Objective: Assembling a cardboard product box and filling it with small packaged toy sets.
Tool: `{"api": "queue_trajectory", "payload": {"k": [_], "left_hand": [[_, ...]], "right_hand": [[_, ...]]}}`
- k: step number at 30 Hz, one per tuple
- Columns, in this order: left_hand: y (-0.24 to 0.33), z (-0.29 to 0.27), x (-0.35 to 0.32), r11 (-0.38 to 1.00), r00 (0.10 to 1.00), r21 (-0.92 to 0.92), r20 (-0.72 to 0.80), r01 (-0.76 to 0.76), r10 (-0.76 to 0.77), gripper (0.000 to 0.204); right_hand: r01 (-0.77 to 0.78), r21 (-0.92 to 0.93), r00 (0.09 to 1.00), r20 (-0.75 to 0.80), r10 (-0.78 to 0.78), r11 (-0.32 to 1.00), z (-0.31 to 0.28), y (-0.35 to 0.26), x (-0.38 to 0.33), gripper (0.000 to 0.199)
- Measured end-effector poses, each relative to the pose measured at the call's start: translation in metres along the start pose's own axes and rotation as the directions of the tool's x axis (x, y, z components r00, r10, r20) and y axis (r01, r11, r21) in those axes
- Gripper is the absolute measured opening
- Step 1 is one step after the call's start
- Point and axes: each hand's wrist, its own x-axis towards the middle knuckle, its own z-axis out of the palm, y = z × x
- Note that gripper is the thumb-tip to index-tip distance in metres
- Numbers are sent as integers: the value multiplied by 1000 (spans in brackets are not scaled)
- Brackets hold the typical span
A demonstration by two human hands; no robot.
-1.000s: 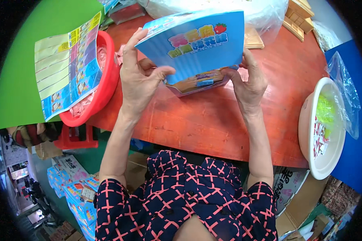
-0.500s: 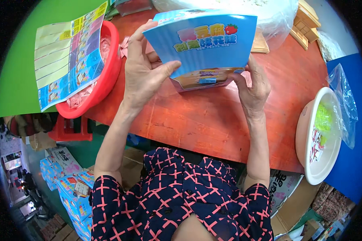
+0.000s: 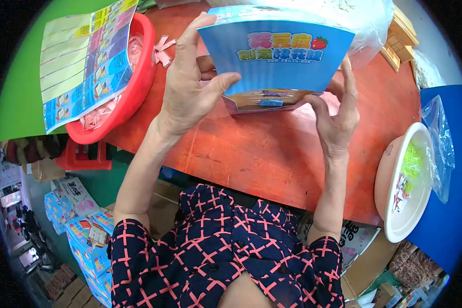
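A light blue printed cardboard box (image 3: 277, 77) is tilted above the red-brown table, its broad face toward me. Along its lower edge a gap shows brownish contents (image 3: 262, 97), too indistinct to name. My left hand (image 3: 190, 87) grips the box's left side, thumb on the front face and fingers around the edge. At the lower right corner, my right hand (image 3: 339, 115) holds the box with the thumb near the gap; its other fingers are partly hidden behind the box.
Left, a red basin (image 3: 148, 72) holds pink packets under a printed sheet (image 3: 82, 72). A pink packet bundle (image 3: 164, 50) lies beside it. Right stands a cream basin (image 3: 387, 179) with green shreds and small packets. A clear bag (image 3: 364, 31) and wooden pieces (image 3: 399, 41) are behind.
The box and both hands have shifted to the right in the picture. My right hand's fingers have moved up along the box's right edge. Both hands keep hold.
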Motion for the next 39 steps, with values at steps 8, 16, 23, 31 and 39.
{"api": "queue_trajectory", "payload": {"k": [8,16,23,31,39], "left_hand": [[-5,-1,1,996,999,77,24,-50,48,80],[9,-10,6,993,983,94,164,72,-86,95],[3,-7,5,972,989,231,147,-50,16,96],[5,-11,6,897,979,433,202,-90,2,113],[-5,-9,0,950,982,311,172,22,-79,117]], "right_hand": [[70,-1,991,110,-70,998,-10,-15,41,79],[63,58,978,196,-73,996,-2,-9,53,88],[29,164,963,260,-72,986,-7,4,53,86],[87,37,924,371,-95,996,-20,9,58,85],[334,-144,900,344,-269,932,-29,-12,82,74]]}}
